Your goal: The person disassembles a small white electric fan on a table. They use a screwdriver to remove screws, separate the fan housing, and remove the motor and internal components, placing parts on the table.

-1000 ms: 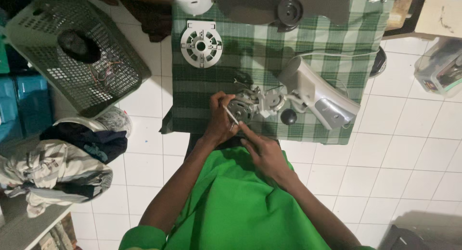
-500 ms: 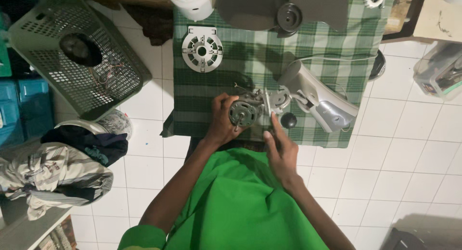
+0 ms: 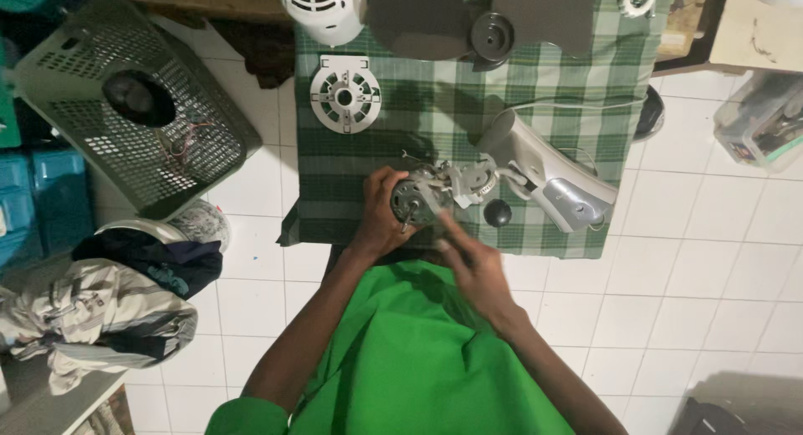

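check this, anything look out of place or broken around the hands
The pale grey plastic fan neck lies on its side on the green checked cloth, its round metal motor bared in the left hand. Loose parts surround it: white slotted disc, black knob. The blurred right hand looks empty.

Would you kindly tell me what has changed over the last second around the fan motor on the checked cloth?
The right hand, which a second ago held a thin pale stick against the fan motor and then drew back right, has swung in again towards it, blurred; whether it holds anything now is unclear. The left hand keeps its grip on the motor. The grey fan neck, black knob and white round grille lie as before.
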